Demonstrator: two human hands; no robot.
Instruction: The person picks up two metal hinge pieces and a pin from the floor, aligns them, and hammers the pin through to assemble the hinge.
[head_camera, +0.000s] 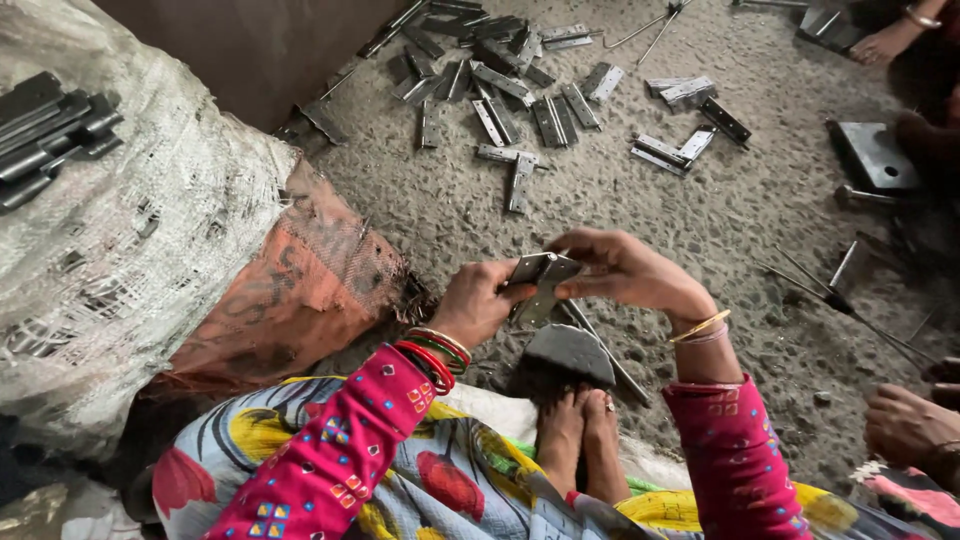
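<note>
My left hand (482, 298) and my right hand (625, 270) both grip one grey metal hinge (540, 280), held up in front of me above the floor. The left hand pinches its left leaf, the right hand covers its right edge. Directly below the hinge sits a dark metal block (570, 352) on the floor, with my bare feet (578, 440) pressed against its near side. A thin metal rod (610, 355) lies slanted beside the block. I wear pink sleeves and bangles on both wrists.
Several loose hinges (520, 100) lie scattered on the concrete floor at the back. A big white woven sack (130, 230) with hinges (50, 125) on top stands left, an orange sack (300, 290) beside it. Another person's hand (905, 425) is at the right, another person's hand (885, 42) at top right near a metal plate (875, 155).
</note>
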